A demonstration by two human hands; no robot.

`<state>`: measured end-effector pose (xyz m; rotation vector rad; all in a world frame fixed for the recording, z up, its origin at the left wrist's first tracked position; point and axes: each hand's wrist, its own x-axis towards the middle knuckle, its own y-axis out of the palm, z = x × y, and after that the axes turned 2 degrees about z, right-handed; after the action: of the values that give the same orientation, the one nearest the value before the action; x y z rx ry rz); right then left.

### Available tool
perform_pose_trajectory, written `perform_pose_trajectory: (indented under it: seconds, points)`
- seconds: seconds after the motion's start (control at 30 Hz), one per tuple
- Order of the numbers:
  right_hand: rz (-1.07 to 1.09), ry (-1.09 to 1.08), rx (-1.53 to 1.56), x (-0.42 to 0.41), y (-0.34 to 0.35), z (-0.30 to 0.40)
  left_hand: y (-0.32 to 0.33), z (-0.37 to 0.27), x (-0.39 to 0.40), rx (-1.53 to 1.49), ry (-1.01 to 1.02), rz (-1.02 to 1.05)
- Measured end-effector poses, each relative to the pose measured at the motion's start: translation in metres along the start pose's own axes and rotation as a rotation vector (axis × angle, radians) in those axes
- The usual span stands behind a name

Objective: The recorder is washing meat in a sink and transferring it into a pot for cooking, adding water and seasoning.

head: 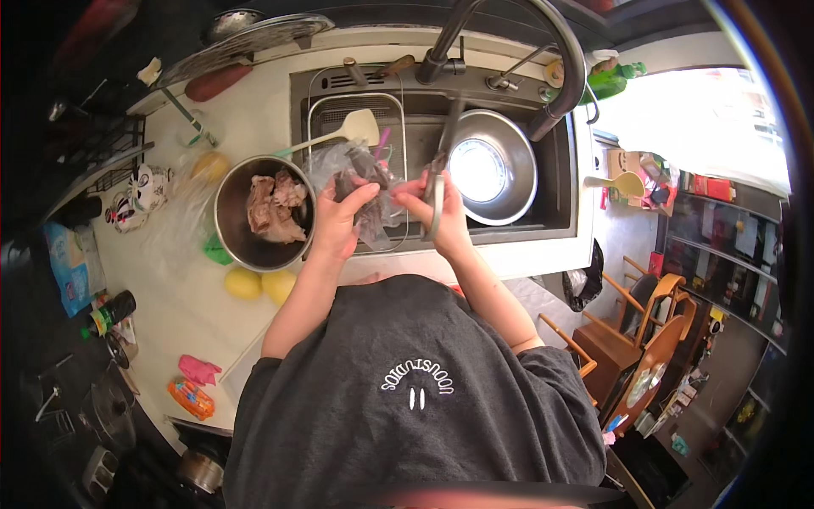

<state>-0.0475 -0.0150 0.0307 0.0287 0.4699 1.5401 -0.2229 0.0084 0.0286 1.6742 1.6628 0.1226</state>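
My left hand (345, 213) grips a clear plastic bag (374, 230) with dark contents that I cannot make out. Scissors (438, 191) are in my right hand (439, 210), their blades pointing away from me, while its thumb and forefinger are at the bag's edge. Both hands are over the near side of the sink, in front of a wire mesh basket (402, 114). A pale spatula (360, 127) lies across that basket. To the left, a steel pot (227, 245) holds pieces of meat (270, 213). A steel bowl (524, 172) sits in the sink at the right.
A dark faucet (448, 44) arches over the sink's far edge. Yellow round fruits (243, 282) lie near the pot, and thin clear plastic (175, 223) spreads beside it. A green bottle (607, 83) is at the back right. Wooden chairs (661, 305) stand beyond the counter.
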Motion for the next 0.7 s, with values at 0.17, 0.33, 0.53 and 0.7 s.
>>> perform_pose_trajectory:
  seconds: [0.17,0.33,0.53,0.7]
  points:
    - [0.133,-0.042,-0.206,0.009,-0.030,0.037,-0.008,-0.017,-0.006,0.164,0.268,-0.063]
    - [0.405,0.100,-0.226,0.022,-0.031,0.079,-0.002,-0.005,0.007,0.555,0.346,0.583]
    - [0.327,0.009,-0.371,0.032,-0.037,0.074,0.009,0.028,0.017,0.442,-0.022,0.511]
    - [0.109,-0.348,-1.109,0.018,-0.078,0.088,0.006,0.018,0.012,0.602,0.218,0.240]
